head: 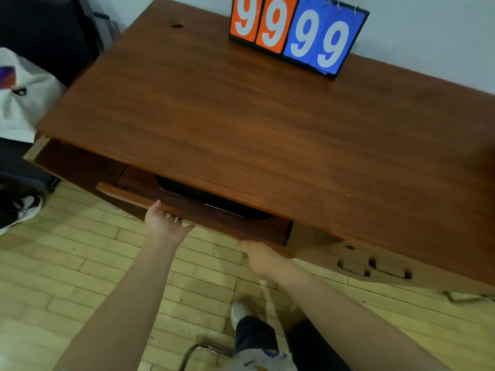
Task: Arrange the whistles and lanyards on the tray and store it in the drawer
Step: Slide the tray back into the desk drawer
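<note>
Under the overhanging top of the reddish-brown wooden desk (267,124), most of the black plastic tray (214,202) is hidden; only its near rim and two rounded corners show as a dark, glossy strip inside the shallow wooden drawer (203,214), which stands partly pulled out. Whatever lies on the tray cannot be made out, since the desk top covers it and the picture is blurred there. The left hand (166,223) is at the drawer's front edge toward its left end, thumb raised against the wood and fingers spread loosely, gripping nothing. The right hand (261,259) sits just below the drawer front near its right end; its fingers curl out of sight, so whether they hold the edge cannot be told. At the back of the desk stands a flip scoreboard (297,33) with orange and blue cards showing white nines, its top cut off by the frame. Pale wooden floorboards (80,277) lie below.
</note>
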